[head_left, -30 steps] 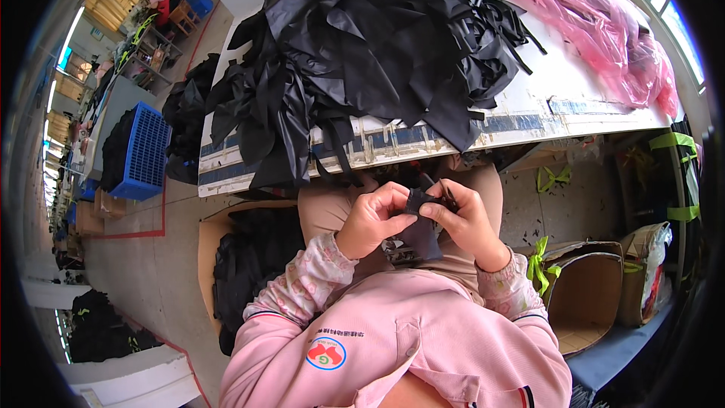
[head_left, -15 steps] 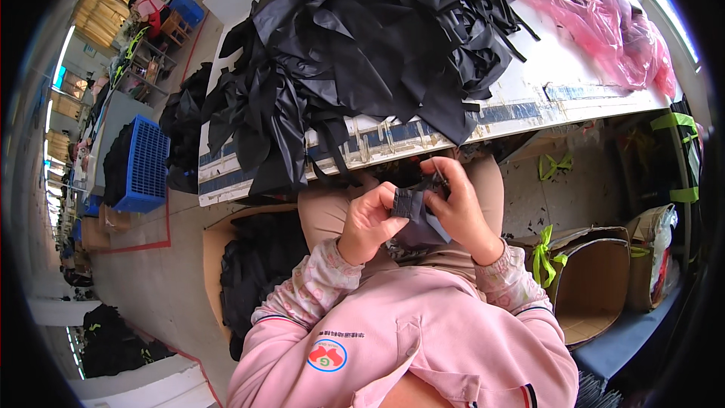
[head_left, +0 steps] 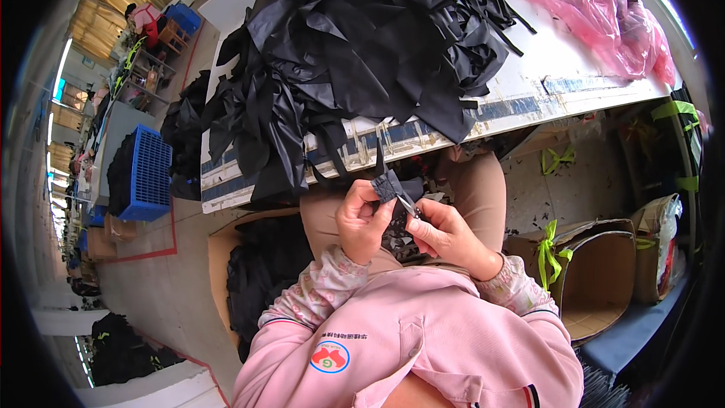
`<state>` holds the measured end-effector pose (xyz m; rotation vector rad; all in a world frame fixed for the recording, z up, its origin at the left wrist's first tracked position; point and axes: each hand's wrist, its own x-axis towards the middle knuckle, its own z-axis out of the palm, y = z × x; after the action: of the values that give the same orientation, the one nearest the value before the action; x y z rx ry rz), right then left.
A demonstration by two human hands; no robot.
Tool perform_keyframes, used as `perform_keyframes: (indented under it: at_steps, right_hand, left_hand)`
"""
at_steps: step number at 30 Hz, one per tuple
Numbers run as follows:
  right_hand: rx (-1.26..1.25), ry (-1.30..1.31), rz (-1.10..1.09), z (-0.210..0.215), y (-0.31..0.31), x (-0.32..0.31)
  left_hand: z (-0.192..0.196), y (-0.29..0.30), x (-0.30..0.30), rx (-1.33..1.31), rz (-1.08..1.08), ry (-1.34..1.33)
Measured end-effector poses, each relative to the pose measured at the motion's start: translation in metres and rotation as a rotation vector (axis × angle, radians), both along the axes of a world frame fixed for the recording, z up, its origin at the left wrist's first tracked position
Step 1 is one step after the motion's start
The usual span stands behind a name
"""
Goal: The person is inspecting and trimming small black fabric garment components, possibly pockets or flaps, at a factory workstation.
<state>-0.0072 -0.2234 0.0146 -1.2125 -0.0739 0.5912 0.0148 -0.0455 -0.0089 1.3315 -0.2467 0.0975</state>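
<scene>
My left hand (head_left: 362, 221) pinches the stitched end of a black fabric piece (head_left: 386, 186) above my lap. The rest of that piece hangs down behind my fingers. In my right hand (head_left: 453, 236) is a small pair of thread snips (head_left: 408, 205), closed within my fingers. Their metal blades point up and left, at the lower edge of the stitched end. My fingers hide the handle. Just beyond my hands, a large heap of black fabric pieces (head_left: 362, 53) covers much of the white table, with some strips drooping over its near edge.
The white table's worn edge (head_left: 362, 149) runs just past my knees. Pink plastic sheeting (head_left: 581, 15) lies at the table's far right. Open cardboard boxes (head_left: 600, 279) stand at my right. A box of black fabric (head_left: 272, 276) is at my left, with a blue crate (head_left: 149, 174) beyond it.
My right hand has turned and drawn down, bringing the snips' blades to the fabric. My left hand has shifted slightly left and raised the stitched end, which my right fingers no longer hold.
</scene>
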Motion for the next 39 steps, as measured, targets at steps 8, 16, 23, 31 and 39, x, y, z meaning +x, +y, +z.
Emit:
perform_keyframes:
  at_steps: [8,16,23,31,39]
  right_hand:
    - [-0.314,-0.411,-0.167,-0.0035,0.0098,0.0040]
    - [-0.417,-0.597,-0.232,-0.0036,0.0093,0.0034]
    - [-0.453,-0.611,-0.242,-0.0062,0.0076,0.0008]
    - [-0.451,-0.554,-0.232,-0.0007,0.0089,-0.0014]
    - [-0.461,-0.575,-0.242,-0.0062,0.0076,-0.0020]
  left_hand:
    - [-0.0043,-0.0038,-0.0059,0.002,-0.026,0.006]
    - [-0.0024,-0.0047,-0.0077,0.058,-0.017,-0.020]
    - [-0.0032,-0.0053,-0.0084,0.066,-0.029,-0.026]
    - [-0.0080,-0.0055,-0.0087,0.128,0.028,-0.065]
    - [-0.0079,-0.0074,-0.0105,0.130,0.043,-0.068]
